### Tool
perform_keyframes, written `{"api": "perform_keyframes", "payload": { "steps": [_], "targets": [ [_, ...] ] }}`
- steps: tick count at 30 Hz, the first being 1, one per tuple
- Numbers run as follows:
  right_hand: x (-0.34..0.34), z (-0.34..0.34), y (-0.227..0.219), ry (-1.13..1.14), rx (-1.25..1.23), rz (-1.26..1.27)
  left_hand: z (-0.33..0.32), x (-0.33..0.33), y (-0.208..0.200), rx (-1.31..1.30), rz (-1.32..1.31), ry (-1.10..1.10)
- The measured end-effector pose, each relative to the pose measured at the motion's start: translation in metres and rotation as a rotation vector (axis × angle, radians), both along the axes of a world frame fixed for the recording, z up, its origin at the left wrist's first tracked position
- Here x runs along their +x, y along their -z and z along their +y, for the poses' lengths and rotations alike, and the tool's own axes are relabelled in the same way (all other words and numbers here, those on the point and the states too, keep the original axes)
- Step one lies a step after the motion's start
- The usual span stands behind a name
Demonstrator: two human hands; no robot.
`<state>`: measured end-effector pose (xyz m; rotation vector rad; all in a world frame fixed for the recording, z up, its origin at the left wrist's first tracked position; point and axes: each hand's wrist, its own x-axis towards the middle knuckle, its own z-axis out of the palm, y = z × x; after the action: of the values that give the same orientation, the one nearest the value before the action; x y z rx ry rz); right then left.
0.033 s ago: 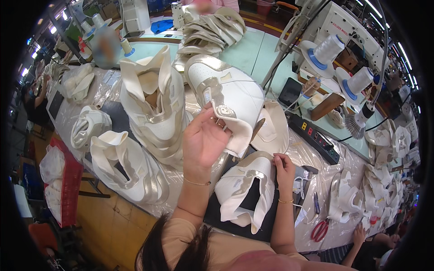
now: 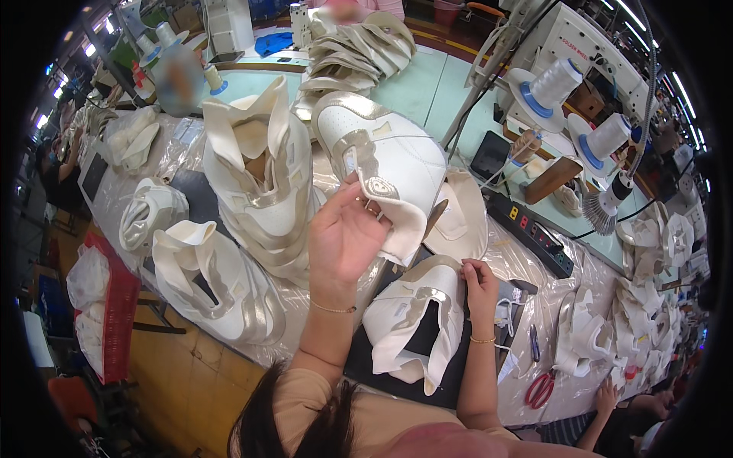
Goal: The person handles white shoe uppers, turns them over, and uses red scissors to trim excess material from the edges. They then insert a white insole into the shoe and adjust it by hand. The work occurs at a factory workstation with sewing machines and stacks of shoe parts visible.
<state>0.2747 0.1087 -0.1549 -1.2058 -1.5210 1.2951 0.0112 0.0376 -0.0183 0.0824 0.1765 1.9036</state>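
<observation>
My left hand (image 2: 345, 238) is closed on the collar of a white shoe upper (image 2: 405, 156) with shiny beige trim, raised over the table. A second shoe upper (image 2: 401, 309) lies opened out on a black mat (image 2: 359, 359) in front of me. At its upper right edge, my right hand (image 2: 479, 286) has its thumb and fingertips pinched together on the rim. Just behind the raised upper is a flat cream piece (image 2: 458, 217). To the left stands a tall stack of nested shoe uppers (image 2: 259, 191), with a shorter stack (image 2: 217, 286) nearer to me.
Farther back, more uppers (image 2: 359, 57) are heaped on the pale green table. Thread cones (image 2: 551, 84), a black power strip (image 2: 531, 233) and a lamp (image 2: 603, 206) stand at the right. Red-handled scissors (image 2: 540, 389) lie near the right edge. A red basket (image 2: 118, 320) is at the left.
</observation>
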Motion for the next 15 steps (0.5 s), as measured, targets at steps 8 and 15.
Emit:
{"api": "perform_keyframes", "payload": {
  "steps": [8,15],
  "targets": [
    [0.001,0.0,0.0,-0.005,0.006,-0.025,0.004,-0.003,0.004,-0.014,-0.016,0.0],
    [-0.001,0.0,0.001,0.003,0.003,0.007,0.01,-0.006,0.018,0.009,-0.01,-0.026]
  ]
}}
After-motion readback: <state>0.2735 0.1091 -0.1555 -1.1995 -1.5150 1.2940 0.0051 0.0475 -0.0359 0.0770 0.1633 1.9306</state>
